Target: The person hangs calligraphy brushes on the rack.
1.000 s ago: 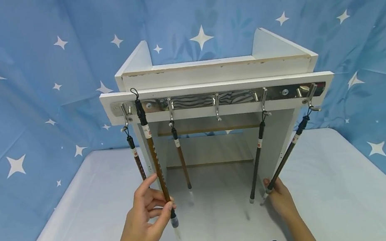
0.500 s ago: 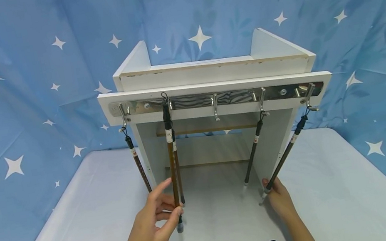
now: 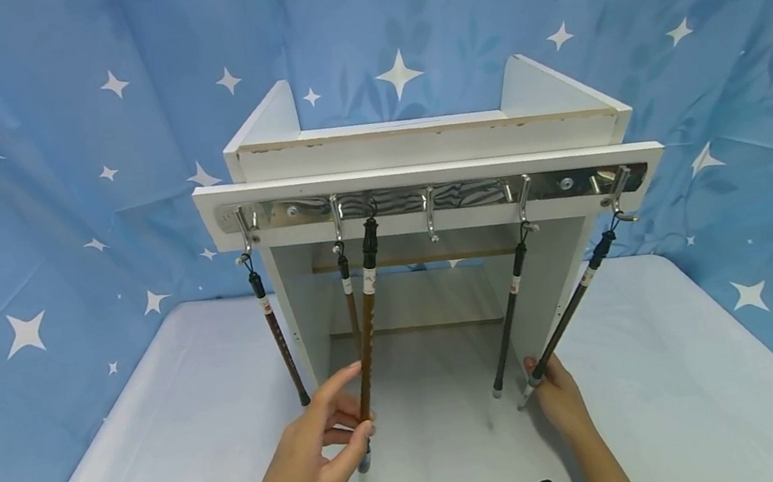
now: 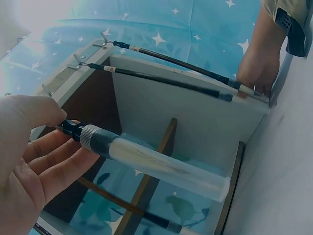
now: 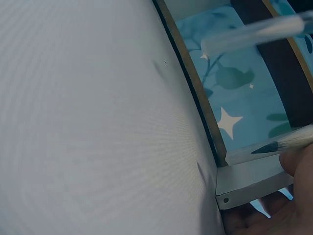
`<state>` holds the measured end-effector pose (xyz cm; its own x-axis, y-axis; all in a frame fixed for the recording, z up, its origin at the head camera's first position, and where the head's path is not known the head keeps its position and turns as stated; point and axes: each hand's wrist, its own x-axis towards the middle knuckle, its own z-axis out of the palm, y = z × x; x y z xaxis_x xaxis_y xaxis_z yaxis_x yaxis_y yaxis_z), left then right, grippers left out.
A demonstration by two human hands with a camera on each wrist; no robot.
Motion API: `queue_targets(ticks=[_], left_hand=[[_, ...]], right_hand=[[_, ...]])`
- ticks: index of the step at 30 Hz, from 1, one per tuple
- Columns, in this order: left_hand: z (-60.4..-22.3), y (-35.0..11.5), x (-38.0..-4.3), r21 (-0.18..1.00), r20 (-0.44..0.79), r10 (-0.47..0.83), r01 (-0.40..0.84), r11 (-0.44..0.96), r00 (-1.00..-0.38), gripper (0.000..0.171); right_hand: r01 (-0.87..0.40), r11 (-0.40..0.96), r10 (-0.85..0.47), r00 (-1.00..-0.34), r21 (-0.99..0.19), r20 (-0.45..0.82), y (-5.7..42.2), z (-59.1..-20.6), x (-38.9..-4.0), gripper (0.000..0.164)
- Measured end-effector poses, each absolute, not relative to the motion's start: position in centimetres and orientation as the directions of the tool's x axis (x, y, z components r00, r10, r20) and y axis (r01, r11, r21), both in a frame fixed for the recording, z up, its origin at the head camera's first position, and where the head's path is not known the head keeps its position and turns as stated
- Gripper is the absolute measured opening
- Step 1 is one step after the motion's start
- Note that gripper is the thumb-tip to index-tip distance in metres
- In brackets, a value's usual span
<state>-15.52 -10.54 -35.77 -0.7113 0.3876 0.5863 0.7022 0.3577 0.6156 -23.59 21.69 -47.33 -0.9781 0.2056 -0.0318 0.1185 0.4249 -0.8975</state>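
My left hand [image 3: 315, 463] pinches a brown calligraphy brush [image 3: 367, 311] near its lower end, between thumb and fingers. The brush leans to the right, its loop up in front of the metal strip, between the second hook [image 3: 337, 219] and the middle hook [image 3: 430, 213]. In the left wrist view, its clear cap [image 4: 166, 164] covers pale bristles. My right hand [image 3: 564, 402] grips the lower front edge of the shelf's right side panel [image 5: 254, 188]. Just in front of that hand hangs a dark brush [image 3: 572, 313] by its loop from the rightmost hook.
The white shelf unit [image 3: 431, 141] stands on a white-covered table [image 3: 183, 442]. More brushes hang from its hooks: a brown one [image 3: 276, 334] far left, another [image 3: 349, 297] behind the held brush, and a dark one [image 3: 509, 314] on the right. Starry blue cloth [image 3: 77, 155] hangs behind.
My left hand has carried the brush rightward, past the first two hooks, and its top now leans right. The right hand keeps its place on the panel.
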Motion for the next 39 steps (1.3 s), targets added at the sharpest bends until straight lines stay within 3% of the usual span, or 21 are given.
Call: queue_targets(ticks=[8, 16, 31, 39], left_hand=[[-36.07, -10.54, -15.75, 0.592, 0.524, 0.484, 0.708, 0.386, -0.701, 0.065], [-36.19, -10.36, -15.8, 0.638, 0.433, 0.52, 0.658, 0.4, -0.737, 0.059], [-36.2, -10.47, -15.84, 0.665, 0.39, 0.537, 0.632, 0.397, -0.748, 0.06], [-36.12, -10.31, -15.82, 0.624, 0.44, 0.519, 0.665, 0.41, -0.733, 0.056]], right_hand=[[0.12, 0.432, 0.206, -0.978, -0.894, -0.032, 21.67, -47.38, -23.7, 0.065], [0.1, 0.435, 0.195, -0.981, -0.895, -0.014, 21.79, -47.57, -23.74, 0.065], [0.111, 0.432, 0.197, -0.98, -0.895, -0.027, 21.74, -47.43, -23.75, 0.066], [0.115, 0.429, 0.198, -0.98, -0.896, -0.031, 21.8, -47.44, -23.78, 0.065]])
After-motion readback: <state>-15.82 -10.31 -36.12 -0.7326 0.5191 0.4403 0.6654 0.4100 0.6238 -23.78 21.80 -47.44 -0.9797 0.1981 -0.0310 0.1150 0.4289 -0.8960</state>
